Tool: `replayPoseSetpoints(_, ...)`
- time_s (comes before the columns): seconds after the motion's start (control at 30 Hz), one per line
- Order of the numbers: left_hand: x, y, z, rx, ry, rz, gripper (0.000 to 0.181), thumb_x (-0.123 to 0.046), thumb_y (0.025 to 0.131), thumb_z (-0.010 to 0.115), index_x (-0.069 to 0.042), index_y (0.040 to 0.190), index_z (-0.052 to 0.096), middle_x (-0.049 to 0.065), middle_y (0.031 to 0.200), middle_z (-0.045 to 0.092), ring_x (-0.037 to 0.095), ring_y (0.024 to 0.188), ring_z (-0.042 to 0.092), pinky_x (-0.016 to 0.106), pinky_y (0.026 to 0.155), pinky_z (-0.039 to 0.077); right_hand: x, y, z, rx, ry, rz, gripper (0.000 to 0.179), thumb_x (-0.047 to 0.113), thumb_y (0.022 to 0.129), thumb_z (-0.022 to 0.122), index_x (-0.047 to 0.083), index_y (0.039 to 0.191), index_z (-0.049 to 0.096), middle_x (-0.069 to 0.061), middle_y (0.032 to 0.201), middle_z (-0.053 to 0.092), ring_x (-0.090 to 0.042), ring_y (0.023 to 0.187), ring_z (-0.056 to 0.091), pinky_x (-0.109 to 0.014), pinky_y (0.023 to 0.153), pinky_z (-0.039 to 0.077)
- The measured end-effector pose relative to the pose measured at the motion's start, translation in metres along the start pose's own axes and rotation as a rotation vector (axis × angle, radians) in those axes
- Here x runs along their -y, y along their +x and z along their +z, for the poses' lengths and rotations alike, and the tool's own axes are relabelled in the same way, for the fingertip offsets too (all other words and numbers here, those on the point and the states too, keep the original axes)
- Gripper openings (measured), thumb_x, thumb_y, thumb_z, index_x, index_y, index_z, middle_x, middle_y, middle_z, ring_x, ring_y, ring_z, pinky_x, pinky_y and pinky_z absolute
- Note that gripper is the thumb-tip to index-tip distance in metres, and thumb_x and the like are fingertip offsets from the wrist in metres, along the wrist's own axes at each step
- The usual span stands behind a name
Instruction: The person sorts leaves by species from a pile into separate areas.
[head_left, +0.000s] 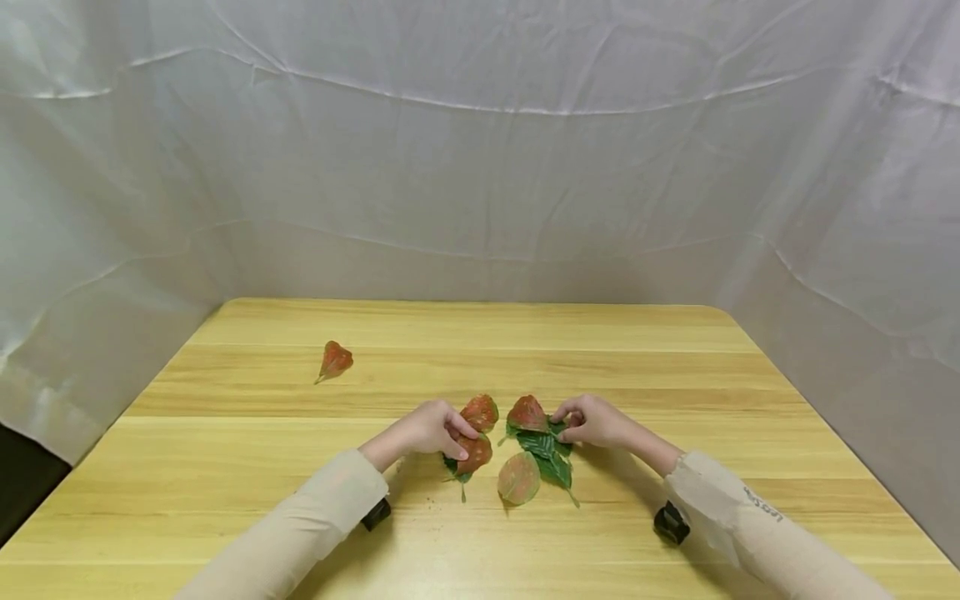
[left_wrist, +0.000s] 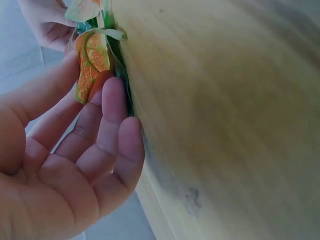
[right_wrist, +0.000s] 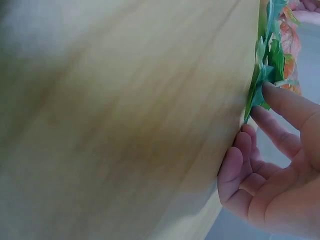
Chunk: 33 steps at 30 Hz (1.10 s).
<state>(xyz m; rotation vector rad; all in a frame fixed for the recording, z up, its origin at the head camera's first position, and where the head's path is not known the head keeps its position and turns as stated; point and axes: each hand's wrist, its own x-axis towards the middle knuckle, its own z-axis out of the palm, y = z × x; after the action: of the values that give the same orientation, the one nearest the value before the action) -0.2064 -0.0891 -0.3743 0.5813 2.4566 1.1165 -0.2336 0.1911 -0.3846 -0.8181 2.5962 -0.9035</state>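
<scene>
My left hand (head_left: 433,428) is over a small cluster of leaves, its thumb and forefinger pinching a red leaf (head_left: 476,454). In the left wrist view this leaf (left_wrist: 93,55) looks orange with a yellow-green edge. Another red leaf (head_left: 480,412) lies just beyond it, and dark green leaf tips (head_left: 452,467) poke out underneath. To the right, my right hand (head_left: 596,422) pinches the edge of a dark green leaf (right_wrist: 263,84) between thumb and forefinger. Beside those fingers are a red leaf (head_left: 527,413) and overlapping green leaves (head_left: 553,468).
A pale orange-green round leaf (head_left: 519,478) lies between the hands, nearer me. One more red leaf (head_left: 335,360) is alone at the back left of the wooden table (head_left: 600,350). A pale fabric curtain (head_left: 480,183) surrounds the table's back and sides.
</scene>
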Motion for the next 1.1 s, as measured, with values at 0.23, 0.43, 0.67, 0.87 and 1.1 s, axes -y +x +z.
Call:
replayPoseSetpoints(0.23,0.0,0.0,0.002,-0.005,0.012,-0.021,0.025,0.0,0.071,0.073,-0.002,0.095,0.07,0.0,0.075,0.06,0.01,0.062,0.048,0.022,0.052,0.04,0.002,0.001,0.0,-0.026,-0.039,0.012,0.02,0.003,0.074,0.07,-0.002,0.092,0.063,-0.001,0.067,0.053,-0.011,0.058,0.041,-0.024,0.052,0.036)
replayPoseSetpoints(0.43,-0.001,0.001,0.003,-0.008,0.017,-0.028,0.025,-0.001,0.07,0.073,-0.002,0.095,0.07,0.001,0.08,0.064,0.01,0.064,0.053,0.022,0.055,0.043,0.003,0.0,0.0,-0.04,-0.043,0.034,0.021,0.002,0.072,0.072,-0.001,0.09,0.061,-0.002,0.071,0.052,-0.013,0.063,0.041,-0.026,0.054,0.036)
replayPoseSetpoints(0.67,-0.001,0.0,0.002,0.001,0.023,-0.02,0.025,-0.001,0.07,0.073,-0.001,0.095,0.07,0.002,0.079,0.064,0.01,0.063,0.053,0.022,0.054,0.043,0.0,-0.001,-0.001,-0.041,0.015,0.032,0.022,-0.001,0.072,0.07,-0.003,0.092,0.06,0.0,0.063,0.044,-0.011,0.056,0.037,-0.023,0.049,0.033)
replayPoseSetpoints(0.87,0.0,0.0,0.002,0.002,0.026,-0.01,0.025,-0.001,0.071,0.073,-0.001,0.095,0.07,0.002,0.078,0.064,0.009,0.063,0.052,0.022,0.054,0.043,-0.006,-0.003,-0.006,-0.073,0.108,0.079,0.014,-0.004,0.076,0.066,-0.005,0.089,0.061,-0.002,0.063,0.049,-0.012,0.054,0.043,-0.026,0.048,0.042)
replayPoseSetpoints(1.1,-0.001,0.0,0.001,0.01,0.026,-0.004,0.025,0.0,0.071,0.072,0.0,0.096,0.069,0.002,0.076,0.064,0.01,0.061,0.053,0.022,0.052,0.042,-0.01,-0.002,-0.01,-0.127,0.136,0.172,0.014,-0.002,0.08,0.063,-0.006,0.093,0.063,-0.003,0.063,0.055,-0.013,0.05,0.049,-0.03,0.047,0.046)
